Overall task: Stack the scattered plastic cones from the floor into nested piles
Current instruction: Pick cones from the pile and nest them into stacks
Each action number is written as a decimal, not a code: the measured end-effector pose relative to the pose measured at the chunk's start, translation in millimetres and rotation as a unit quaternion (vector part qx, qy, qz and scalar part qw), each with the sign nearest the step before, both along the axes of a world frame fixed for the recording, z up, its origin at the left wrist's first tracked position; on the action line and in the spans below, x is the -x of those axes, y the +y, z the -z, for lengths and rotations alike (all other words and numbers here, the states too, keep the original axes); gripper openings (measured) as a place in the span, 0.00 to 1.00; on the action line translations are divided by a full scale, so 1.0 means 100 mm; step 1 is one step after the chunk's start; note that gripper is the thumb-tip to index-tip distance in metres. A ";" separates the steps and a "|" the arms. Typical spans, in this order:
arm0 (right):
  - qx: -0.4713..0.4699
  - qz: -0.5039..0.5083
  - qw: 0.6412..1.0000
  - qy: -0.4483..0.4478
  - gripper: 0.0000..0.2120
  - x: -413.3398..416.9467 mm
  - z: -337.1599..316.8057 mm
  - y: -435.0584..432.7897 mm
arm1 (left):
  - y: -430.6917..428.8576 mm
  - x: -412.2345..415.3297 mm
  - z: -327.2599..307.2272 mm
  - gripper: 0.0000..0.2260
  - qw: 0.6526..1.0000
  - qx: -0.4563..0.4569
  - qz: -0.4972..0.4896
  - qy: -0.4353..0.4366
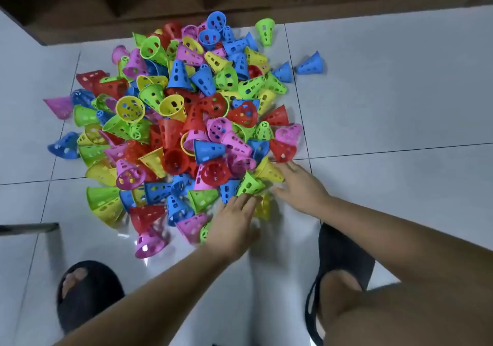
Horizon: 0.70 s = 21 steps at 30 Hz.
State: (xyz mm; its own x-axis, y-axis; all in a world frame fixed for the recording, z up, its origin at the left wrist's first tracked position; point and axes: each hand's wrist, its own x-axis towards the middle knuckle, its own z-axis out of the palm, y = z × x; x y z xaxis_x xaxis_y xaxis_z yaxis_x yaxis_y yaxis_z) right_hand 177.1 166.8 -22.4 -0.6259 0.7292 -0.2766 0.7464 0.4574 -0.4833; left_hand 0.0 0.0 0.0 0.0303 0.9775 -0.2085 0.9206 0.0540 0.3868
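A loose heap of perforated plastic cones [176, 121] in red, blue, green, yellow and pink fills the middle of the frame, tumbled on the tiled floor [400, 92] at all angles. A blue cone [310, 64] lies on its side, apart at upper right. A green cone [265, 31] sits at the top edge, and a pink cone [60, 107] at far left.

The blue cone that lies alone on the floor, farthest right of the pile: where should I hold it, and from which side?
Pinch the blue cone across its narrow end, coming from above. It lies on its side, narrow end toward the pile, wide rim away, with the floor bare around it. That probably keeps the open rim free for nesting.
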 end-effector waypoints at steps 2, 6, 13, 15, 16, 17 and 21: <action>-0.023 -0.001 1.000 -0.008 0.33 0.00 0.02 -0.02 | 0.06 -0.04 0.03 0.34 1.000 0.022 -0.010 0.012; -0.051 0.000 0.998 -0.040 0.34 0.10 0.14 -0.05 | 0.13 -0.07 0.18 0.33 0.998 0.036 -0.017 0.049; -0.041 0.020 0.999 -0.008 0.24 0.13 0.35 0.02 | 0.20 -0.06 0.38 0.25 0.997 0.024 0.001 0.071; -0.037 0.032 0.999 0.000 0.20 0.12 0.39 0.04 | 0.23 -0.05 0.40 0.28 0.997 0.024 0.003 0.068; -0.034 0.041 0.999 0.009 0.19 0.11 0.40 0.04 | 0.25 -0.05 0.39 0.29 0.998 0.016 -0.003 0.059; -0.026 0.053 0.998 0.017 0.17 0.10 0.41 0.05 | 0.27 -0.04 0.37 0.29 0.999 0.011 -0.012 0.048; 0.019 0.099 0.993 0.063 0.17 -0.05 0.36 0.02 | 0.30 0.01 0.26 0.27 0.998 0.010 -0.064 0.025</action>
